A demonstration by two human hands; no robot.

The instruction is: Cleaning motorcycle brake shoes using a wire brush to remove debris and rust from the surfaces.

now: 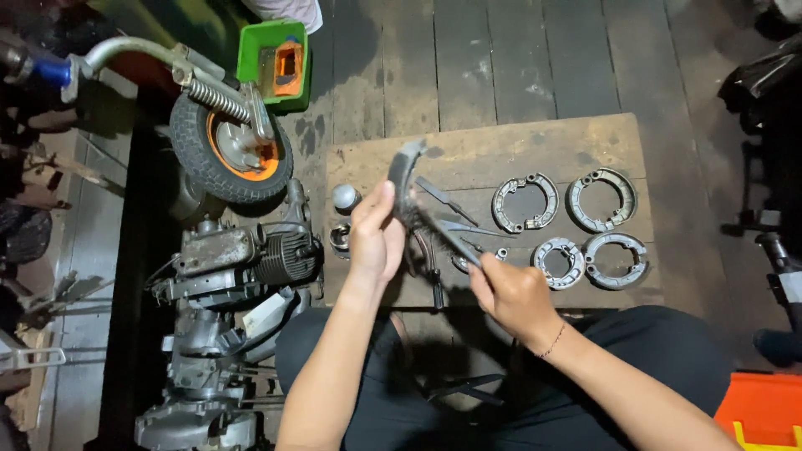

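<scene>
My left hand (374,242) holds a curved grey brake shoe (404,174) upright above a low wooden board (501,150). My right hand (511,294) grips the handle of a wire brush (434,227), whose bristle end lies against the inner side of the shoe. Both hands are in front of my knees, over the board's near left part. Several more brake shoes lie in pairs on the board to the right (525,202), (601,200), (558,261), (616,260).
A small engine and frame parts (242,259) stand to the left, with an orange-rimmed wheel (230,150) behind. A green box (273,60) sits on the dark plank floor. A grey knob (345,197) and small tools lie on the board. An orange case (764,409) is at lower right.
</scene>
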